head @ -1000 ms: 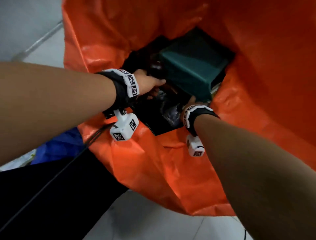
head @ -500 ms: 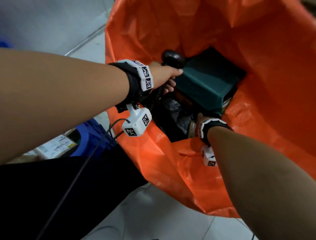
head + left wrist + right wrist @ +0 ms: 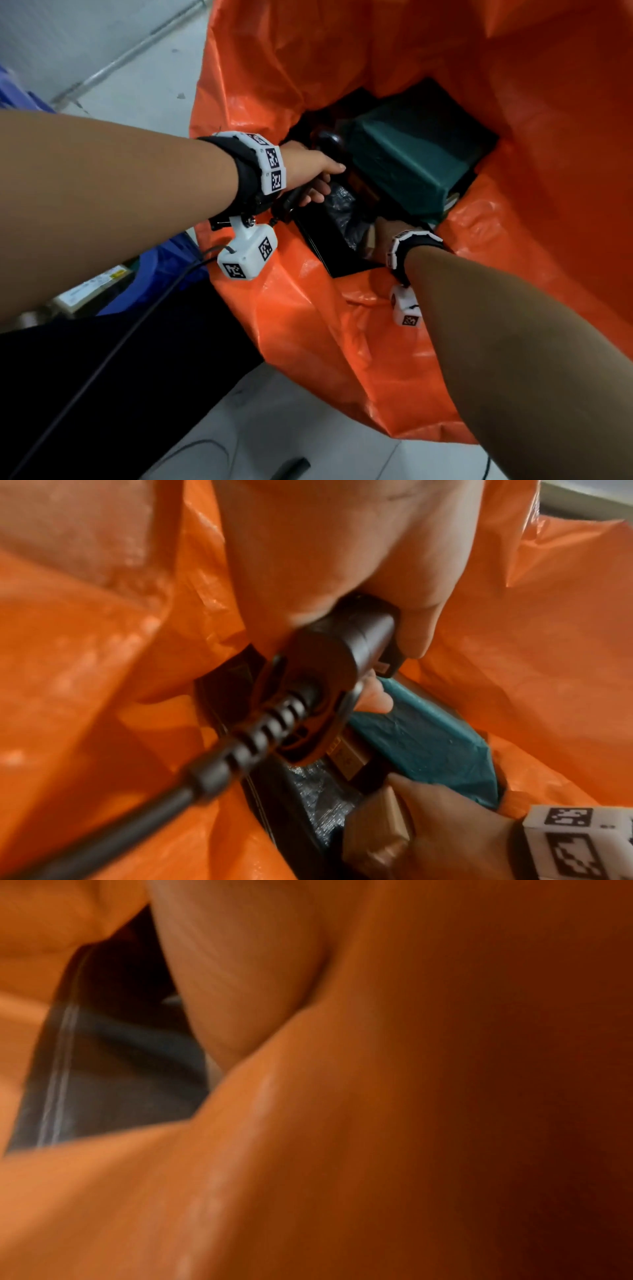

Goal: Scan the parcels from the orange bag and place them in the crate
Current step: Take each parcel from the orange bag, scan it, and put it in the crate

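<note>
Gripping a black scanner (image 3: 346,642), left hand (image 3: 308,168); right hand (image 3: 428,829) pinches tan parcel (image 3: 387,821) beside teal-wrapped one (image 3: 411,154).

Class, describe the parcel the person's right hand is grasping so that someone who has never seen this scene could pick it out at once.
Look into the open mouth of the big orange bag, where several parcels lie. At its near edge the right hand holds a small tan cardboard box, beside the large green-wrapped parcel. It is the only bare cardboard parcel; its neighbours are wrapped in green or black plastic.
</note>
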